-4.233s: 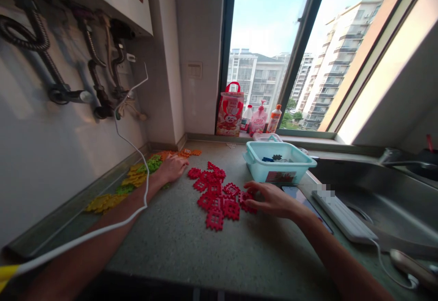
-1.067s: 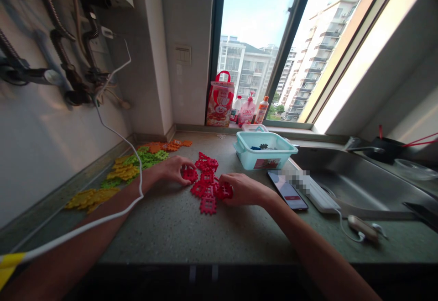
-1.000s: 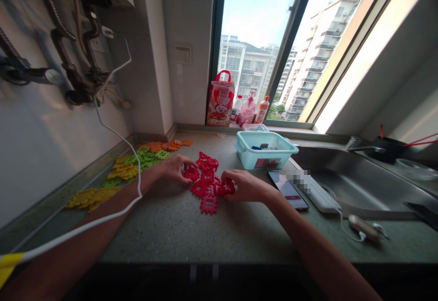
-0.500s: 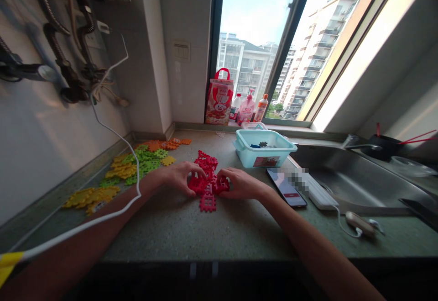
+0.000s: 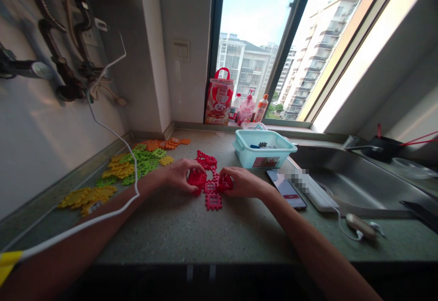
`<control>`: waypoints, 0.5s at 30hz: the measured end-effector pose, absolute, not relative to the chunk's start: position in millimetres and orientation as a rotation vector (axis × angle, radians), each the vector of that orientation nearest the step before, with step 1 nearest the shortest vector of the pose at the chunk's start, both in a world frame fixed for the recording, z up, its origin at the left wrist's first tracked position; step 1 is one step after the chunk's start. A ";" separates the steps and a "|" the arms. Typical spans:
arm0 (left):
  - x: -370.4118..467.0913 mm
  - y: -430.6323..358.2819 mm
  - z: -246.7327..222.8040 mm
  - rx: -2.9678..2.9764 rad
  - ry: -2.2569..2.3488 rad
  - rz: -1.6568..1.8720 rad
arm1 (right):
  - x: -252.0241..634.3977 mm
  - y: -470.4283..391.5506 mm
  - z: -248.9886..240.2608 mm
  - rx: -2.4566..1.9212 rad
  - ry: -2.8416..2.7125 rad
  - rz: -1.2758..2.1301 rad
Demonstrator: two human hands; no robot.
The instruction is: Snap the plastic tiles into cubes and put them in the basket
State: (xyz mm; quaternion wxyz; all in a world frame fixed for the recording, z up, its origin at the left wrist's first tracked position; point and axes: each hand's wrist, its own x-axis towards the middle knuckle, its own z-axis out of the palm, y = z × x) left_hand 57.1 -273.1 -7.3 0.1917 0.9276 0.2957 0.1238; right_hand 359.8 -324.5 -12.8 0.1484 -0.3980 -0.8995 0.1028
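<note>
Light: daylight through window (image 5: 260, 27), sky nearly washed out | Room: dim, near cabinet front (image 5: 153, 280) almost black | Glare: soft sheen on steel sink (image 5: 342, 177) | Shadows: soft, on worktop (image 5: 191, 237) | Focus: red pieces (image 5: 213, 201) slightly soft | Edges: wide-angle stretching | Artefact: pixelated patch beside phone (image 5: 285, 189)

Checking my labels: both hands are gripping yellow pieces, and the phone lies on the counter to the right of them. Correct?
Wrong color: the left hand and right hand are gripping red pieces, as the head view shows. The phone does lie on the counter to the right of them.
</note>
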 end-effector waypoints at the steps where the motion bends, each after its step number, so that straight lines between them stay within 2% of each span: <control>1: 58.6 -272.5 -9.3 2.615 0.856 0.387 | 360.5 -324.4 -12.7 -1.139 -2.588 0.309; 15: 57.5 -272.0 -2.9 2.680 0.867 0.250 | 366.9 -325.2 -4.8 -1.135 -2.579 0.278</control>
